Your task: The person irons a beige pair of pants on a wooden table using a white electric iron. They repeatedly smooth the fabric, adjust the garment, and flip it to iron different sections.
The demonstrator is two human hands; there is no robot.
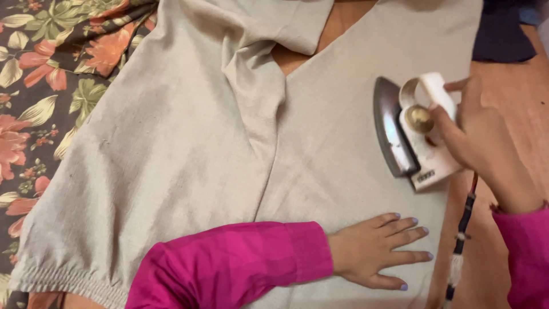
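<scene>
Keep the beige garment (189,143) spread flat over the floral cloth (40,68), its folded seam running down the middle. Your left hand (374,252) lies flat, fingers splayed, pinning the fabric; keep it clear of the soleplate. Your right hand (477,134) touches the dial of the white iron (414,129), tipped on its side near the garment's right edge; mind its cord (460,240).

A dark floral cloth (51,74) covers the desk's left edge; a dark blue fabric (503,34) lies at its top right corner.
</scene>
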